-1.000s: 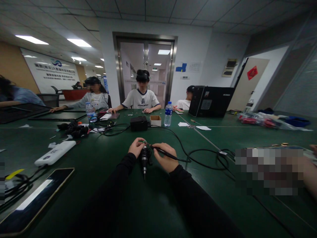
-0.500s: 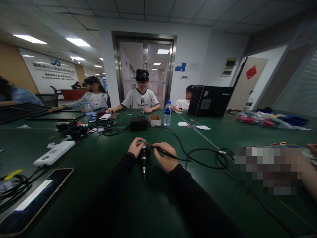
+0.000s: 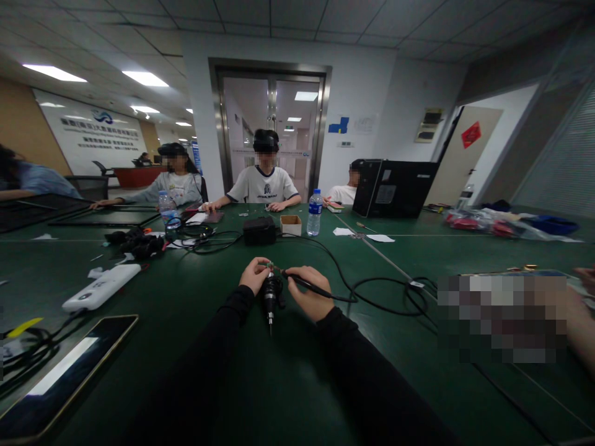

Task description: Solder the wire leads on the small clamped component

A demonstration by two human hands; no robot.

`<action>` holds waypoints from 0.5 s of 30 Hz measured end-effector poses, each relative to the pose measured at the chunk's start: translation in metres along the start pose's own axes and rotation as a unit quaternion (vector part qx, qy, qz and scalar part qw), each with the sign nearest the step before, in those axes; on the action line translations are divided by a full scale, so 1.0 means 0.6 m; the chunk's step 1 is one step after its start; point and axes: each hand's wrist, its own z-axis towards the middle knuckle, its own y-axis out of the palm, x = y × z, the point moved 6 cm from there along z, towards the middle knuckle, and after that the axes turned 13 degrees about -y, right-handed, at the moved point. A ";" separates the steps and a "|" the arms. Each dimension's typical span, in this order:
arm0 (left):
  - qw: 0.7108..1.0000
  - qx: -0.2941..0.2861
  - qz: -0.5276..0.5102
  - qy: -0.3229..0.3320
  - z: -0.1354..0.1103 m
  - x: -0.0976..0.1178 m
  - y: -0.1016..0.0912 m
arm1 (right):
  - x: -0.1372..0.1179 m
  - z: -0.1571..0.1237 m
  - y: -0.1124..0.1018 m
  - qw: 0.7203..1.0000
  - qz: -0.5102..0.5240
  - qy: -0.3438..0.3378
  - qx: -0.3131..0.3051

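My left hand (image 3: 255, 275) is closed in a pinch on a small green piece (image 3: 269, 266) that looks like a circuit board. In my right hand (image 3: 310, 291) is a black soldering iron (image 3: 304, 284), held like a pen, its tip pointing left at the green piece. Whether the tip touches it is too small to tell. Between my hands lies a black and silver tool (image 3: 271, 300) with a thin metal point facing me and black cord bunched round it. From the iron's back end a black cable (image 3: 367, 291) loops off to the right.
Beyond my hands stand a black power adapter (image 3: 259, 231), a small cardboard box (image 3: 290, 225) and a water bottle (image 3: 314, 212). To the left lie a white power strip (image 3: 102, 287) and a phone (image 3: 69, 378). People sit across the table; a computer case (image 3: 395, 189) stands at the back right.
Both hands keep their places and grips almost unchanged. The right hand with the soldering iron has shifted very slightly left; the whole view has also moved a little.
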 end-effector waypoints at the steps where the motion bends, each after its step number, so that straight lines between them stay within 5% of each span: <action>1: 1.000 0.002 0.000 0.001 0.001 -0.001 0.000 | 0.000 0.000 0.000 1.000 0.000 -0.001 0.000; 15: 1.000 0.006 -0.024 0.014 0.013 -0.014 -0.005 | -0.001 0.001 0.006 1.000 0.001 -0.018 -0.011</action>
